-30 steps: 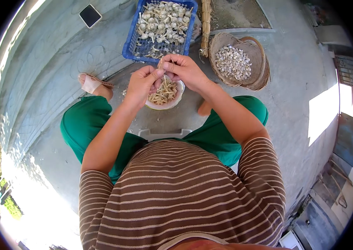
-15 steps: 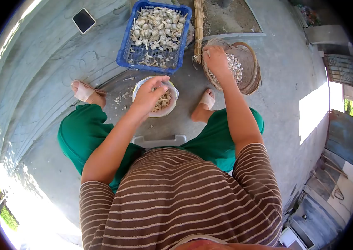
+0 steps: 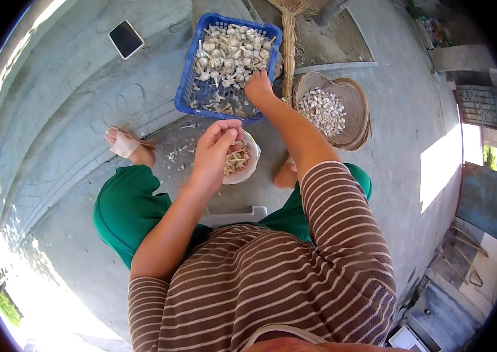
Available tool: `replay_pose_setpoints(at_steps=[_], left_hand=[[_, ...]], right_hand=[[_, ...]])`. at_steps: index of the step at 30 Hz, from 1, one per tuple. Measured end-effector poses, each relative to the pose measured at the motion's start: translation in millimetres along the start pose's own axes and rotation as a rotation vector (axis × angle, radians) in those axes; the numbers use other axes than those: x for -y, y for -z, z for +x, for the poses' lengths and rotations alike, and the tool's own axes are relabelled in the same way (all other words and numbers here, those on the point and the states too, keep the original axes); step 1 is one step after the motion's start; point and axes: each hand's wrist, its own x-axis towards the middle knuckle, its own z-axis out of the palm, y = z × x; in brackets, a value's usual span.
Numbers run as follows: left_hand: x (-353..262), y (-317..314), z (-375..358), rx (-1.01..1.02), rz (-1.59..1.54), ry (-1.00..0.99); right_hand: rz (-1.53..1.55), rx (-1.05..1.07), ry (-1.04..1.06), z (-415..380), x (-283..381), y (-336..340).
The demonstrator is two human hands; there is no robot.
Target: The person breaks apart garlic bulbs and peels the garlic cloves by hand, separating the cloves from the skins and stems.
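Note:
My right hand (image 3: 259, 89) is at the right side of a blue plastic crate (image 3: 185, 82), its fingers curled down against the garlic bulbs (image 3: 234, 56); whatever is in them is hidden. My left hand (image 3: 216, 146) hovers over the left rim of a pale bowl (image 3: 252, 158), fingers bent in toward the thumb. I cannot make out anything between them. Inside the bowl lie dry stalks and husk scraps (image 3: 237, 161). A wicker basket (image 3: 351, 108) on the right holds many loose garlic cloves (image 3: 322, 111).
A straw broom (image 3: 289, 50) lies between crate and basket. Husk bits (image 3: 178, 154) litter the concrete floor by my left sandal (image 3: 124, 144). A dark-screened tablet or phone (image 3: 126, 39) lies at upper left. Part of a grey stool (image 3: 234, 216) shows between my legs.
My right hand has moved left from the clove basket to the blue crate. My left hand stays by the bowl, its fingers now more curled. The view has shifted slightly.

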Motion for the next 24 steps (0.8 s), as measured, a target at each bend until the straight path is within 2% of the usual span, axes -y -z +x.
replay_pose_setpoints(at_steps=[5,9,16,18,20,21,22,24], left_hand=[[3.3,-1.8,-0.8,0.029,-0.010,-0.011],[5.2,-5.2,-1.1,0.035,-0.020,-0.016],[0.4,-12.3,0.5,0.043,0.000,-0.034],[1.3,-12.5,3.5,0.051,-0.037,-0.028],[1.8,-11.5,5.0,0.042,-0.037,-0.031],[1.4,-11.2,5.6,0.043,-0.047,-0.040],[2.0,-10.7,5.1,0.042,-0.058,-0.045],[0.3,-10.1,3.3,0.030,-0.043,-0.041]], right_hand=[[0.057,-0.221,0.009,10.4,2.1,-23.3],[0.059,-0.102,0.042,13.7,2.2,-21.0],[0.111,-0.306,0.034,14.9,8.1,-39.8],[0.132,-0.287,0.040,17.0,6.4,-37.0],[0.380,-0.239,-0.011,14.3,8.3,-34.9],[0.488,-0.339,-0.016,11.4,8.7,-31.7],[0.494,-0.340,-0.017,9.5,11.2,-28.7],[0.893,-0.325,-0.076,5.0,15.2,-17.2]])
